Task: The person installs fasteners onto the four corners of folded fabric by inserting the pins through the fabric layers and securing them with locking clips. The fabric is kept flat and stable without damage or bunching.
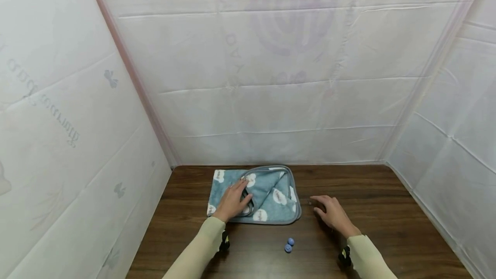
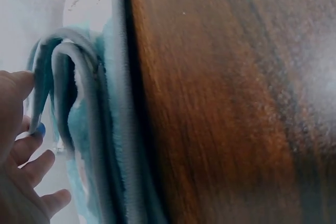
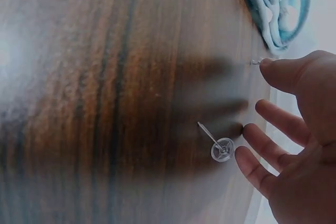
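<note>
A teal blanket [image 1: 271,197] with white cloud patches and grey trim lies folded on the dark wooden table [image 1: 252,249]. My left hand [image 1: 232,201] rests on its left part, fingers extended, thumb against a raised fold [image 2: 68,72]. Close to a fingertip shows a small blue thing [image 2: 41,128]. Right of the blanket, my right hand [image 1: 334,216] hovers low, thumb and index apart. By the thumb tip is a small shiny piece [image 3: 255,62]. Below the other fingers a clear-headed pin [image 3: 222,149] lies on the wood.
Two small blue balls [image 1: 289,245] sit side by side on the table, in front of the blanket. White sheets hang as walls: the back sheet [image 1: 271,111], the left one [image 1: 77,141] and the right one [image 1: 453,141] border the table.
</note>
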{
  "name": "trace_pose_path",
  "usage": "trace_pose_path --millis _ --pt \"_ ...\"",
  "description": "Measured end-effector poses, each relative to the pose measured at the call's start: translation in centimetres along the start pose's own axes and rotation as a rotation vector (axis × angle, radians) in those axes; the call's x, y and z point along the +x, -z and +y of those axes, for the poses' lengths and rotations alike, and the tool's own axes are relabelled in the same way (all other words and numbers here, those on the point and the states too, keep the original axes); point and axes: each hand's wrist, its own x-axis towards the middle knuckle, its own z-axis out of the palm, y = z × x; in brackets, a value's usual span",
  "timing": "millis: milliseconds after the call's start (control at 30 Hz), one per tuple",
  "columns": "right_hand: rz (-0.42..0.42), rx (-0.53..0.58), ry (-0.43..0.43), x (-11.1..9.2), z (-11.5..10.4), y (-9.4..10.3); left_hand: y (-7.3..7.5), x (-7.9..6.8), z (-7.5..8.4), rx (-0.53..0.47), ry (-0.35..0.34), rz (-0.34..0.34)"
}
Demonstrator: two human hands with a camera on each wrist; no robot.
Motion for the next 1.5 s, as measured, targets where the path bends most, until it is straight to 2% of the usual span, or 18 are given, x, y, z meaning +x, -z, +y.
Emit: trace_pose_path --millis 267,500,767,1233,1500 --pt "-0.03 -0.044 -0.049 0.6 -0.1 -0.5 -0.3 -0.2 -0.2 -0.013 0.063 -0.046" --pt "-0.023 -0.054 -0.035 1.1 -0.3 -0.7 -0.7 -0.4 -0.4 0.013 0.047 -0.039" --pt "-0.047 -0.053 -0.037 1.6 -0.2 -0.9 -1.1 -0.6 -0.5 0.034 0.074 -0.064" --pt "-0.058 -0.068 -0.032 2.3 0.1 -1.3 -1.4 -0.7 -0.7 0.06 0.055 -0.057" --pt "-0.055 -0.047 -0.025 2.3 0.1 -1.3 -1.3 -0.7 -0.7 0.021 0.054 -0.068"
